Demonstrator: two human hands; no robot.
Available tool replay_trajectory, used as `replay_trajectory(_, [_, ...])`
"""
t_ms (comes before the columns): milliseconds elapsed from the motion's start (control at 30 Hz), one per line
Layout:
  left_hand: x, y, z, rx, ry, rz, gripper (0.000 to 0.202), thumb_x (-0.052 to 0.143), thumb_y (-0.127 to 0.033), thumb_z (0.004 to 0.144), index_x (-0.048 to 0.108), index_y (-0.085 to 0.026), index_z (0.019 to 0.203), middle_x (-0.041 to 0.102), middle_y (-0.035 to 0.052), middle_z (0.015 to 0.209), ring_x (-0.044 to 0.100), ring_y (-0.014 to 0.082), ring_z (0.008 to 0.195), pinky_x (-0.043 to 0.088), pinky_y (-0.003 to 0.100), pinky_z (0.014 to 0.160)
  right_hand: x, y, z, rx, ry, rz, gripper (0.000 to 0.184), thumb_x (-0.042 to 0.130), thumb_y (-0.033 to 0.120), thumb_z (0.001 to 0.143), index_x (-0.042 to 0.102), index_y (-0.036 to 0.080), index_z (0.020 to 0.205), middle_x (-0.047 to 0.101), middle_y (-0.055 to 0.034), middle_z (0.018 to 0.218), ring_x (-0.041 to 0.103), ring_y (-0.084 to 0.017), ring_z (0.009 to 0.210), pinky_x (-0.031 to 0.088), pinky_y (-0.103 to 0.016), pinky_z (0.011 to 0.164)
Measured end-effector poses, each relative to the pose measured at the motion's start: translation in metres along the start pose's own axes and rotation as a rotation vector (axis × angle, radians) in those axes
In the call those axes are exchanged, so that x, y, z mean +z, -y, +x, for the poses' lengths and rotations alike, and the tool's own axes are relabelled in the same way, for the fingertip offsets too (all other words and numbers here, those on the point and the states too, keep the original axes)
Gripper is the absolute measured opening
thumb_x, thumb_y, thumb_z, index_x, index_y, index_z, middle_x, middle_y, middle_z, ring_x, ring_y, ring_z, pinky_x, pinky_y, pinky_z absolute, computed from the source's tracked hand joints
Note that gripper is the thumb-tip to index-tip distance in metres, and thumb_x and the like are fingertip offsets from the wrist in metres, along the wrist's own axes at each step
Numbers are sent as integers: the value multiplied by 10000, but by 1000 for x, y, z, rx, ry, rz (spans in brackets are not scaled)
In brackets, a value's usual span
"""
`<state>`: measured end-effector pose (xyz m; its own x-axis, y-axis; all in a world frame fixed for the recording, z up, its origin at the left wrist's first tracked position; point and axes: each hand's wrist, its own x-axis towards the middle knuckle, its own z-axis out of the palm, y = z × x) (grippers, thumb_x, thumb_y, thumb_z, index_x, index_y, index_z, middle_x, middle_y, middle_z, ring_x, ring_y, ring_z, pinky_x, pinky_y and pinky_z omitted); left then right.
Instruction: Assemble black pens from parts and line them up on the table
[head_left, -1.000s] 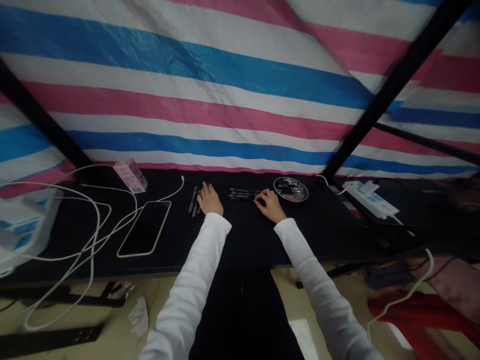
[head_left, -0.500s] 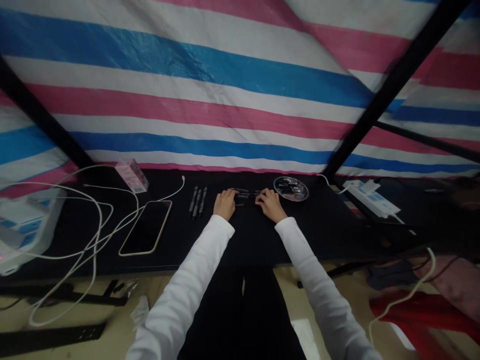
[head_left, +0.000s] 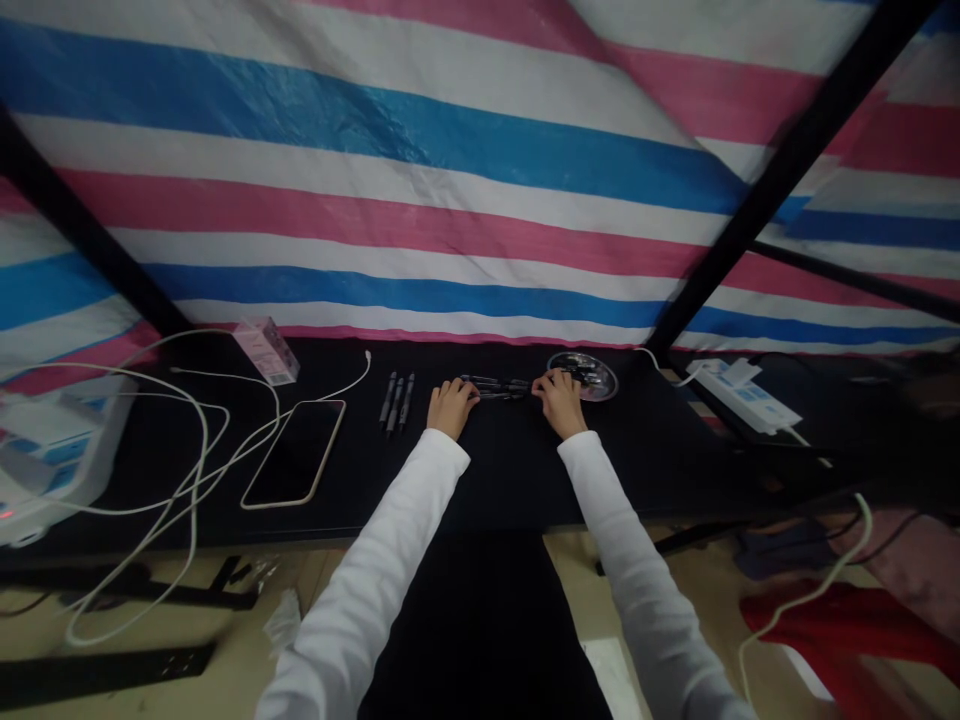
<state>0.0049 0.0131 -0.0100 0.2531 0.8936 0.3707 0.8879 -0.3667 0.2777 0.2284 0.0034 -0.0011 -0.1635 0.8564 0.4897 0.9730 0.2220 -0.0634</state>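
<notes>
The left hand (head_left: 452,408) and right hand (head_left: 560,402), fingers half curled, sit at either end of a row of slim black pens (head_left: 496,387) on the black counter (head_left: 495,470); I cannot tell whether either grips one. Three more black pens (head_left: 397,400) lie left; a round steel tray (head_left: 609,380) holding dark pieces touches the right hand.

Left hand (head_left: 452,408) and right hand (head_left: 560,400) flank black pens (head_left: 495,387) on a tabletop (head_left: 637,450).

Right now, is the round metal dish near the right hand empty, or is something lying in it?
Not empty: dark small pieces lie inside the dish, beside the right hand.
</notes>
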Motion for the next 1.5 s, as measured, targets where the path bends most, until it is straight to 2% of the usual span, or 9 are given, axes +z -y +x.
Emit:
replay_trajectory(233, [2, -2, 1, 161, 71, -151, 161, 436, -321, 885, 544, -220, 949, 569, 24, 970, 500, 169, 951, 288, 315, 813, 1, 18, 1, -100, -35, 125, 162, 435, 230, 882, 593, 199, 896, 541, -72, 961, 438, -215, 891, 289, -342, 774])
replay_trajectory(467, [0, -4, -1, 174, 87, -242, 175, 335, -234, 918, 498, -205, 976, 577, 22, 992, 515, 151, 952, 285, 307, 825, 0, 20, 1, -95, -85, 260, 176, 453, 302, 882, 607, 217, 891, 555, -58, 933, 456, -207, 892, 314, -337, 800])
replay_trajectory(567, [-1, -5, -1, 159, 67, -264, 229, 290, -200, 919, 492, -219, 1024, 567, 22, 1038, 507, 147, 992, 286, 306, 840, -3, 17, 3, -86, -129, 308, 227, 442, 365, 883, 590, 216, 971, 558, -64, 989, 475, -205, 928, 334, -332, 831])
replay_trajectory(667, [0, -5, -1, 95, 33, -262, 227, 296, -178, 904, 496, -207, 1009, 570, 32, 1036, 504, 150, 1004, 288, 307, 844, -2, 6, 5, 32, -213, 239, 307, 359, 351, 911, 546, 176, 1081, 566, -99, 1039, 490, -224, 956, 353, -340, 821])
replay_trajectory(733, [1, -4, 0, 43, -1, -254, 208, 312, -167, 889, 503, -198, 965, 576, 36, 1012, 509, 150, 991, 283, 312, 854, 2, -4, 4, 162, -251, 96, 333, 318, 321, 915, 579, 137, 1009, 577, -137, 995, 503, -248, 911, 360, -363, 788])
replay_trajectory(900, [1, -3, 1, -80, -62, -162, 190, 329, -180, 873, 517, -186, 900, 589, 56, 948, 524, 172, 940, 274, 343, 848, 15, -21, -3, 345, -158, -150, 381, 317, 288, 900, 616, 58, 851, 586, -226, 865, 528, -301, 851, 371, -406, 721])
replay_trajectory(1100, [-3, -6, 0, -127, -61, -81, 317, 307, -406, 903, 537, -189, 913, 569, 65, 891, 524, 198, 868, 286, 358, 824, 17, -21, -1, 316, -41, -94, 373, 297, 255, 904, 614, 64, 858, 597, -215, 863, 542, -273, 823, 383, -385, 743])
replay_trajectory(1233, [-6, -6, -1, -107, -52, -102, 376, 345, -514, 869, 568, -219, 937, 547, 51, 876, 513, 186, 861, 277, 347, 838, 18, -21, 2, 296, -95, 33, 276, 339, 166, 863, 586, 74, 944, 603, -175, 868, 540, -244, 808, 392, -365, 766])
replay_trajectory(1500, [-7, -7, -1, -82, -25, -160, 321, 385, -477, 867, 618, -268, 939, 513, 36, 855, 502, 175, 863, 271, 345, 820, 16, -21, 4, 207, -243, 285, 287, 351, 80, 793, 576, 119, 967, 580, -141, 909, 509, -243, 876, 402, -394, 831])
